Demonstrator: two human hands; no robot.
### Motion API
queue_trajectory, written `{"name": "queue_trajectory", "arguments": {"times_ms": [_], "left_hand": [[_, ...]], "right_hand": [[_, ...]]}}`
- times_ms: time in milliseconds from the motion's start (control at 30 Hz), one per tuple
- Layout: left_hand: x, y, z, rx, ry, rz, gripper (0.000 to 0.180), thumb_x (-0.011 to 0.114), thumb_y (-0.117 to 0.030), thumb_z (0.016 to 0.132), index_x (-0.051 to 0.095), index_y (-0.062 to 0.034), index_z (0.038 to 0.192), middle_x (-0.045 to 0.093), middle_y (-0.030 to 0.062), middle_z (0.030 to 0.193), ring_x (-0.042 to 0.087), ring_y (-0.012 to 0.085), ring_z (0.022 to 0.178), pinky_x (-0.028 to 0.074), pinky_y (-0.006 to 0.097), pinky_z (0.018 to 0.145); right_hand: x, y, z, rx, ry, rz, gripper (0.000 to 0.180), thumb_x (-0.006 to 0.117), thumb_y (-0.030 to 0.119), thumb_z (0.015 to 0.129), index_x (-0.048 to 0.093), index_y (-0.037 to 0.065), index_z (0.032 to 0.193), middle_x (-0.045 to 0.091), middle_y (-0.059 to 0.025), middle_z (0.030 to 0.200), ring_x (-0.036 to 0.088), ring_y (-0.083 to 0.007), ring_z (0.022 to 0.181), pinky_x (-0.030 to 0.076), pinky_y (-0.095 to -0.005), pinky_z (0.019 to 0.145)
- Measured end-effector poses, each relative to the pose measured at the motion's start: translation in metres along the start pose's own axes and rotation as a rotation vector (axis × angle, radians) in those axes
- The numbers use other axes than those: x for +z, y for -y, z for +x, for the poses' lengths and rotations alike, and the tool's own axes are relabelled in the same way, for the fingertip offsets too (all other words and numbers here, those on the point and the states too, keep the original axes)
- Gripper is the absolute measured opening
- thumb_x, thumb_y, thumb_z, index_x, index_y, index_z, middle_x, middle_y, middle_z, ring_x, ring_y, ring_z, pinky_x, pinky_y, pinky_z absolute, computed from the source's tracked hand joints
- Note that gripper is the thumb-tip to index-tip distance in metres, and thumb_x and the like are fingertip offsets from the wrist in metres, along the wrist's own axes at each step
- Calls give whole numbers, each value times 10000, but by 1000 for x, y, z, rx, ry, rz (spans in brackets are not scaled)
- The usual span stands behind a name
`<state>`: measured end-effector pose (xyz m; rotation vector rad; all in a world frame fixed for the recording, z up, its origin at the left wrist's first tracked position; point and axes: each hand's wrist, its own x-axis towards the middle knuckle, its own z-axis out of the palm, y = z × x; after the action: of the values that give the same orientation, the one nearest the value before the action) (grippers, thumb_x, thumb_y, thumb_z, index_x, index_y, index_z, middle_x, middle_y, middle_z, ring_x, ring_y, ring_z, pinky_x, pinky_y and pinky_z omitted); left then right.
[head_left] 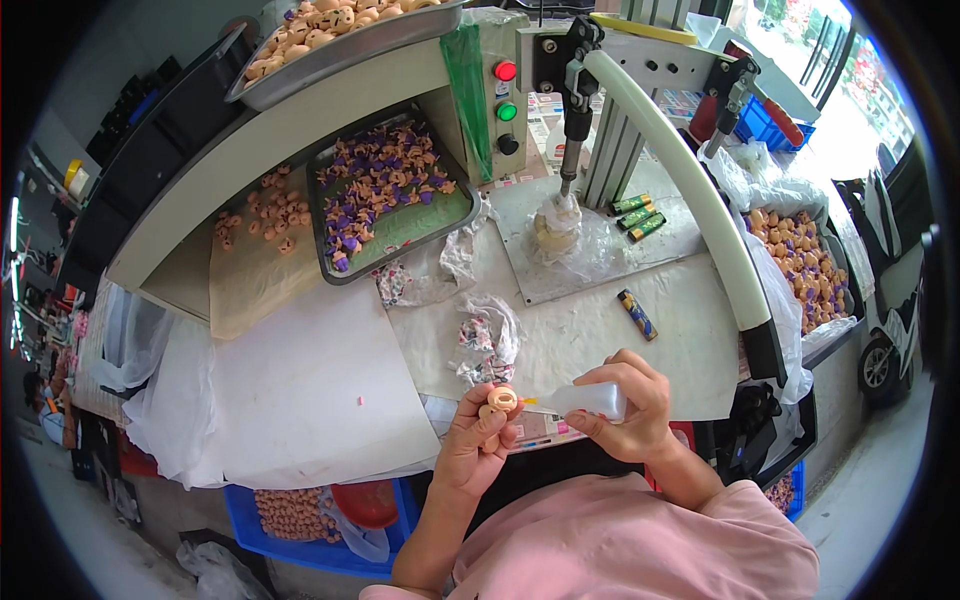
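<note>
Peach-coloured toy head [501, 400] sits in the left hand [478, 440], fingers curled snug round it, just above the table edge & close to the person's chest. Right hand [628, 410] is wrapped tight round a small clear squeeze bottle [585, 401]; its orange tip touches the toy head. Further back, a dark tray [455, 215] holds purple & peach bits. A press w/ a long white handle [690, 190] stands behind. One lighter [637, 314] lies on the white table [310, 390] nearby.

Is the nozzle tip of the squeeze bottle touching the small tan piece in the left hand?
Touching, as far as the head view shows: the bottle's orange nozzle tip meets the tan piece held by the left hand, no gap visible.
</note>
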<state>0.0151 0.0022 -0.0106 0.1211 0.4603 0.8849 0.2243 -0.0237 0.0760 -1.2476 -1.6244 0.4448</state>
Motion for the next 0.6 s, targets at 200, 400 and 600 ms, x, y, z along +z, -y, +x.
{"name": "queue_trajectory", "arguments": {"times_ms": [200,400,600], "left_hand": [[-2,-5,-2,-15,22,-25,349,656,15,837,592,-146,1140,606,35,1141,623,202,1045,565,263,758],[-3,-13,-10,-28,-30,-25,288,652,-101,875,585,-134,1153,631,33,1075,633,164,929,513,241,667],[2,-27,-19,-72,83,-171,314,589,-217,924,565,-64,1197,642,71,1038,523,129,689,438,235,571]], "right_hand": [[4,4,5,-1,-30,-12,327,836,191,662,653,7,861,575,-81,726,528,-165,596,404,-278,524],[25,-13,22,74,-9,-42,296,812,118,693,617,26,896,588,-52,780,543,-152,645,398,-257,556],[52,-43,37,199,172,-107,336,772,138,742,556,28,975,629,-126,904,616,-287,800,490,-375,720]]}}
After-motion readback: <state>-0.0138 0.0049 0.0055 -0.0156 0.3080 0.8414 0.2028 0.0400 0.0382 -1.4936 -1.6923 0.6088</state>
